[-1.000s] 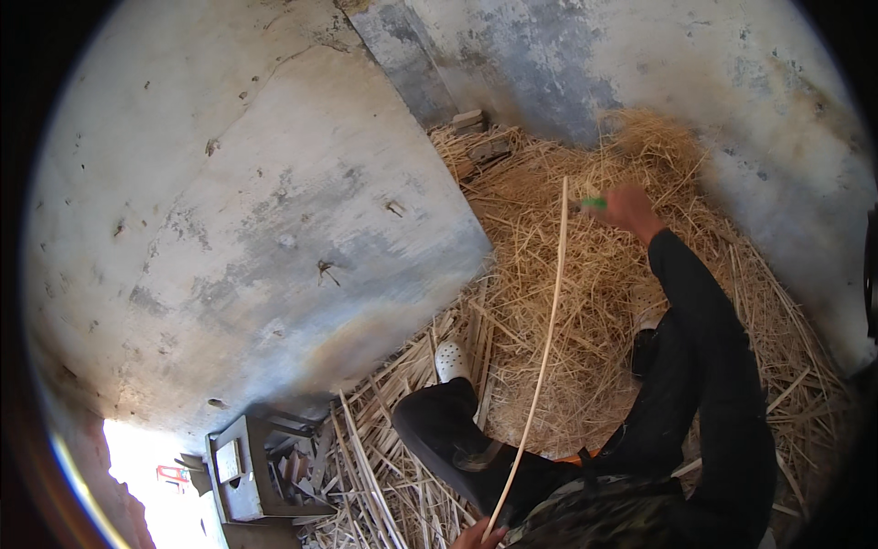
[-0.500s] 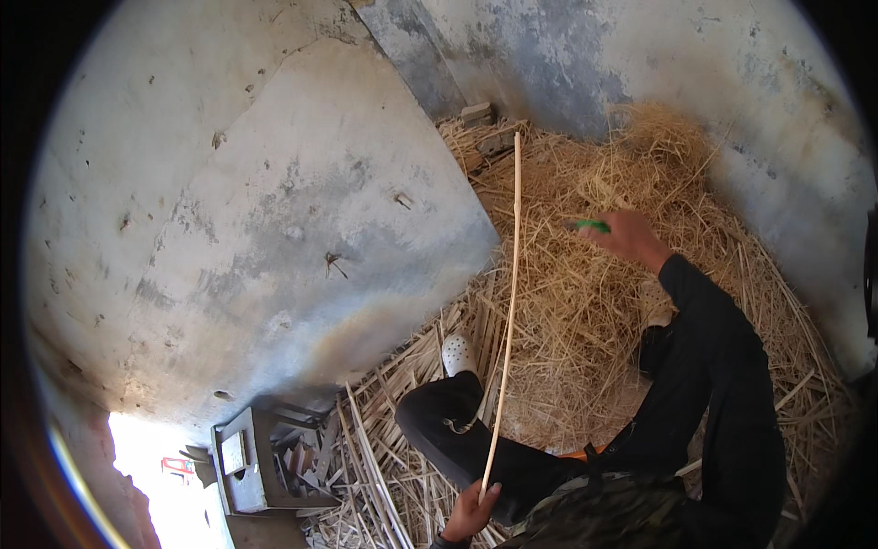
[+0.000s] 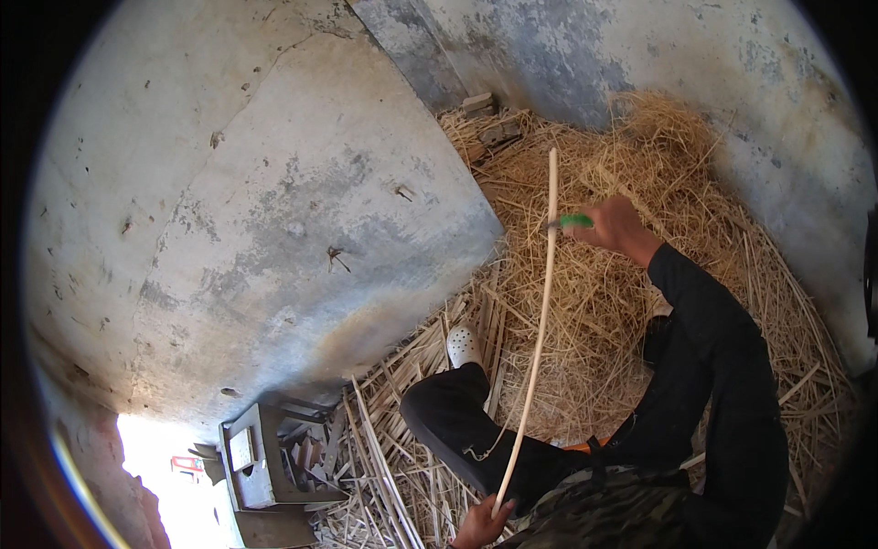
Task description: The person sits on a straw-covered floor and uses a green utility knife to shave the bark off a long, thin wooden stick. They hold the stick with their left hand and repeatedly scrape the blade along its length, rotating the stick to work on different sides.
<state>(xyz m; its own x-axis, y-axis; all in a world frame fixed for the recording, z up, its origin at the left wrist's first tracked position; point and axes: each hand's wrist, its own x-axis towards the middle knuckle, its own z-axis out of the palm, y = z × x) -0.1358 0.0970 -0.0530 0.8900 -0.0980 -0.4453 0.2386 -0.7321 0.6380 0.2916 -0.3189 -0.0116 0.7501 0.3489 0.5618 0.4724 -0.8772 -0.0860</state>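
Observation:
A long, pale, peeled stick slants up from my lap, slightly bowed, its far end above the straw. My left hand is closed round its lower end. In my right hand is a small green-handled knife, the fingers wrapped round its handle. The knife's dark tip meets the stick or overlaps it, a little below the far end; contact is not certain. A thin curled strip hangs beside the stick over my dark trouser leg.
A heap of straw-like shavings fills the corner between stained walls. Bundles of split sticks lie at the left and along the right wall. My white clog rests among them. A grey wooden stool holding scraps stands by the bright doorway.
My right hand has brought the knife left and slightly up to the stick. The stick's far end has swung right and a little nearer, and my left hand has shifted slightly right and down.

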